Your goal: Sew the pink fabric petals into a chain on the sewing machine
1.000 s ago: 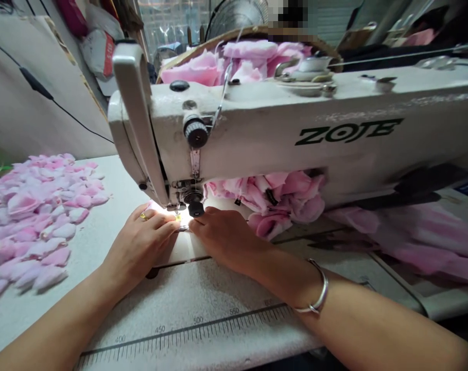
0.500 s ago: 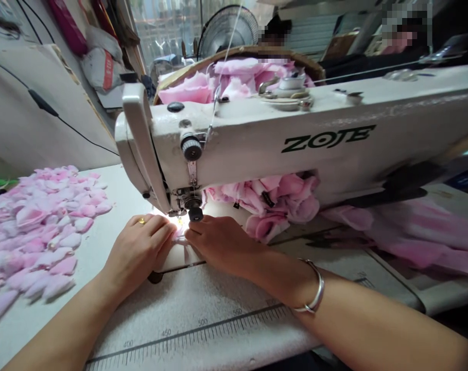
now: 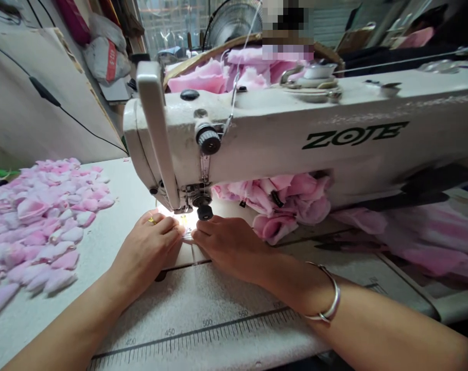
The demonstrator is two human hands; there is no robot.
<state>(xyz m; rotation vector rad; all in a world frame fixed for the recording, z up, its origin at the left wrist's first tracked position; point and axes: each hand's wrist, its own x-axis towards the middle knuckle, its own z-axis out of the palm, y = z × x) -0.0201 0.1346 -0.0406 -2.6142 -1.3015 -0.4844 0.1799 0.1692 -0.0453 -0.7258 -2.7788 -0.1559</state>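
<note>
Under the head of a white sewing machine (image 3: 264,149), both my hands are drawn close around the brightly lit needle area. My left hand (image 3: 144,250), with a ring on it, is closed, its fingertips pinching the left side of a small piece of pink fabric (image 3: 186,231). From the right, my right hand (image 3: 231,247) has its fingers curled down on the same piece, just below the black knob (image 3: 205,212). Glare and my fingers hide most of the fabric and the needle tip.
Many small pink fabric petals (image 3: 36,221) lie spread at the left. Bunched pink pieces (image 3: 291,201) sit behind the needle, under the machine arm. Pink cloth (image 3: 422,237) lies at the right. A ruler scale (image 3: 203,332) runs along the table's front. People are beyond the machine.
The view has shifted, so the machine and both hands appear slightly farther right. Both hands keep their closed grip at the needle; the fabric between them shows less.
</note>
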